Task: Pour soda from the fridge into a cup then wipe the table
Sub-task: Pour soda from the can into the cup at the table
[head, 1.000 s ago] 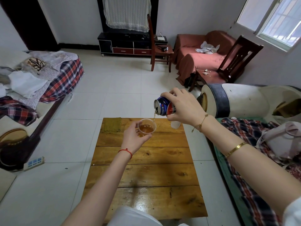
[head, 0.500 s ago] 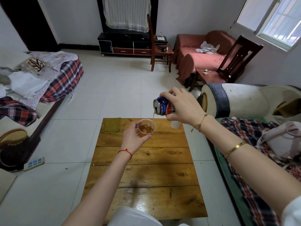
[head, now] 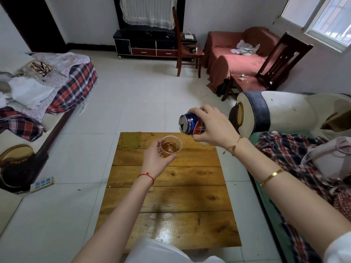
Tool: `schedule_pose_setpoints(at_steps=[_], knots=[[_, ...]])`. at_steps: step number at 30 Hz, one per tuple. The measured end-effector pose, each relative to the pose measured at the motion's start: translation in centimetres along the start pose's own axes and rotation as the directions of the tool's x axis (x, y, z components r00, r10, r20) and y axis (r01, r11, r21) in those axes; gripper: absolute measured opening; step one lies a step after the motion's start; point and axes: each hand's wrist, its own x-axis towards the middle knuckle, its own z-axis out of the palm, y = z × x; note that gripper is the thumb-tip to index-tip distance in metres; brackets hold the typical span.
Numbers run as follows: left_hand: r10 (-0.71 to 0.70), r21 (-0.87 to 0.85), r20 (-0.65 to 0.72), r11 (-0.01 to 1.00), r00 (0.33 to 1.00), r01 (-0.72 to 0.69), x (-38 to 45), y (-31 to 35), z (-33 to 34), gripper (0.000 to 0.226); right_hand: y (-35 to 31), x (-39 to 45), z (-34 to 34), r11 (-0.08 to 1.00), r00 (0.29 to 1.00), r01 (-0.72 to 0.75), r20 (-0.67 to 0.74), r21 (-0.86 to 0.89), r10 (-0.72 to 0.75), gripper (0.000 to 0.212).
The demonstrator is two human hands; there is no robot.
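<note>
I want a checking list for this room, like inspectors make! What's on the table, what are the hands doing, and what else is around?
Surface: wooden table, planks shiny near the front edge.
Job's things: blue soda can tipped sideways above a clear cup part full of amber soda; no stream visible. Olive cloth lies on the far left corner.
Clutter: nothing else clearly seen on the table.
Hands: left hand holds the cup; right hand grips the can.
Cables: white power strip on the floor.
Surroundings: wooden chair, red sofa, plaid blankets.
</note>
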Motion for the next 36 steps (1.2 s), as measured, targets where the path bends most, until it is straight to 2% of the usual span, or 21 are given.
schedule_pose_setpoints(at_steps=[4, 9, 15, 20, 27, 36], knots=[[-0.02, -0.019, -0.013, 1.0, 1.0, 0.02, -0.5, -1.3, 0.2, 0.065, 0.9, -1.2, 3.2, 0.978, 0.996, -0.09, 0.042, 0.189, 0.084, 0.07], [-0.083, -0.06, -0.053, 0.995, 0.995, 0.079, -0.8, -3.5, 0.3, 0.063, 2.2, -2.8, 7.8, 0.873, 0.971, -0.241, 0.095, 0.424, 0.221, 0.073], [-0.123, 0.004, -0.102, 0.992, 0.987, 0.124, -1.0, -7.0, 0.1, 0.064, 2.7, -5.3, 12.9, 0.664, 0.92, -0.378, 0.176, 0.645, 0.351, 0.071], [-0.18, 0.035, -0.124, 0.982, 0.976, 0.186, -1.1, -9.8, 0.1, 0.063, 2.5, -6.9, 16.7, 0.513, 0.857, -0.466, 0.223, 0.721, 0.465, 0.063], [-0.327, -0.004, -0.086, 0.945, 0.941, 0.328, -0.8, -14.8, 1.1, 0.069, 2.1, -8.3, 22.8, 0.379, 0.758, -0.561, 0.273, 0.736, 0.592, 0.064], [-0.459, 0.038, -0.057, 0.886, 0.886, 0.462, -0.3, -23.5, 3.1, 0.071, 2.3, -9.8, 31.0, 0.178, 0.629, -0.66, 0.407, 0.73, 0.662, 0.063]])
